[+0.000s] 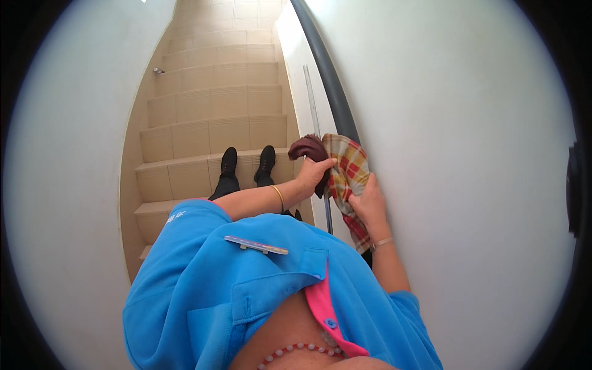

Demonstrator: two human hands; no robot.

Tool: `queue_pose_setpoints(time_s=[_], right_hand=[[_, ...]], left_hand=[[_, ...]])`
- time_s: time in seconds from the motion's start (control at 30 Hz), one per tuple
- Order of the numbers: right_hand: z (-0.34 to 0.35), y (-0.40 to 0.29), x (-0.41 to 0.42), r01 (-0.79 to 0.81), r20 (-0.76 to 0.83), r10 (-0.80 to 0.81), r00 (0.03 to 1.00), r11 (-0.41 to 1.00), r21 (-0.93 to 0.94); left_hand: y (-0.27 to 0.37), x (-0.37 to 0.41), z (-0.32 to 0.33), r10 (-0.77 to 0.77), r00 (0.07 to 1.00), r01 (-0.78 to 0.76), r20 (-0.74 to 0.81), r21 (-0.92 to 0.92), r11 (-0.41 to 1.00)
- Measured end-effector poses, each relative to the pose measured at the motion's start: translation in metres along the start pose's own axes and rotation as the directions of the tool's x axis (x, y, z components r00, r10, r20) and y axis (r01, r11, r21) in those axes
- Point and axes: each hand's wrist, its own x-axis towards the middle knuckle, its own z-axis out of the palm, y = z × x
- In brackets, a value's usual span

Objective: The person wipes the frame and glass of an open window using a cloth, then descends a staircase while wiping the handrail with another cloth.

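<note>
My left hand (312,177) grips a dark maroon cloth (309,147), bunched at a thin metal rail on the stair's right side. Its thumb reaches the edge of a plaid cloth (350,159) in red, yellow and grey. Closed on that plaid cloth is my right hand (370,201), lower and further right. The plaid cloth lies over a thick dark handrail (330,74) and hides part of it. Above and below the maroon cloth, the thin metal rail (311,99) shows again.
Beige tiled stairs (212,101) lie in front of me, with my black shoes (267,159) on one step. White walls (462,138) stand on both sides. A small metal fitting (158,70) sits by the left edge of the stairs.
</note>
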Motion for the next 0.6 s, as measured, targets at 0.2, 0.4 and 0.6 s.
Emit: queue_pose_setpoints(time_s=[0.2,0.4,0.6], right_hand=[[-0.009,-0.039,-0.004,-0.029,-0.092,0.009,0.996,0.976,-0.214],[-0.009,-0.046,-0.008,-0.033,-0.130,0.008,0.991,0.980,-0.194],[-0.021,-0.058,-0.019,-0.059,-0.112,0.041,0.993,0.986,-0.158]], left_hand=[[0.007,-0.018,0.011,0.120,0.987,-0.118,0.108,-0.019,0.993],[0.021,-0.048,0.025,0.210,0.966,-0.232,0.153,0.148,0.961],[0.026,-0.064,0.029,0.251,0.951,-0.275,0.179,0.130,0.953]])
